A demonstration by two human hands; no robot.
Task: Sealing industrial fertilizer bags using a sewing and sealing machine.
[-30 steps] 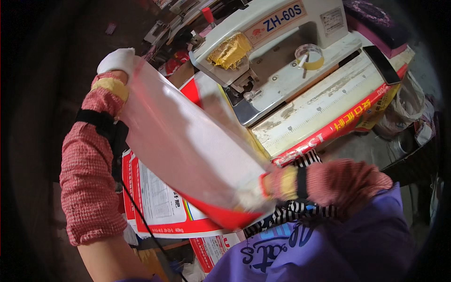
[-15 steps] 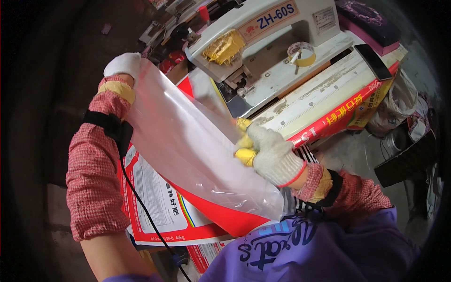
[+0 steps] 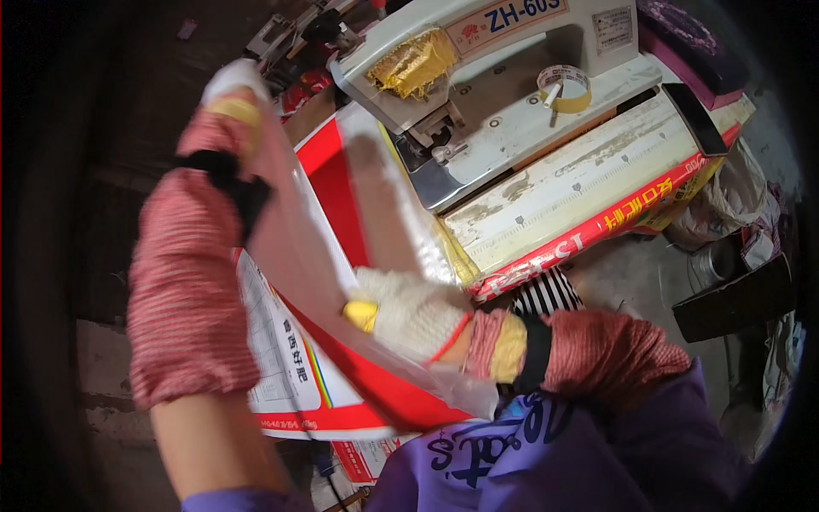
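A thin, clear plastic liner [image 3: 294,213] stretches from upper left down to my lap, over a red-and-white printed sack [image 3: 286,358]. Its upper end is gripped in my left hand [image 3: 235,81], which wears a white glove and is blurred; the fingers themselves are hidden. My right hand [image 3: 418,316], in a knitted glove with yellow fingertips, rests against the liner's right edge, low down near my body. One yellow tip shows; how its other fingers lie cannot be made out. Further printed sacking [image 3: 328,183], with a broad red stripe, lies beyond the liner.
A pale sewing machine [image 3: 546,102] stands beyond my hands, with a tape roll [image 3: 563,90] on its bed. Right of it sits a dark purple box [image 3: 691,51]. A cardboard flap [image 3: 734,294] and plastic bags [image 3: 729,188] lie at right. A black cord [image 3: 328,474] hangs by my lap.
My right hand has moved left and down across the liner. My left hand has risen a little, and the liner has swung narrower, uncovering the red-striped sacking beside the machine.
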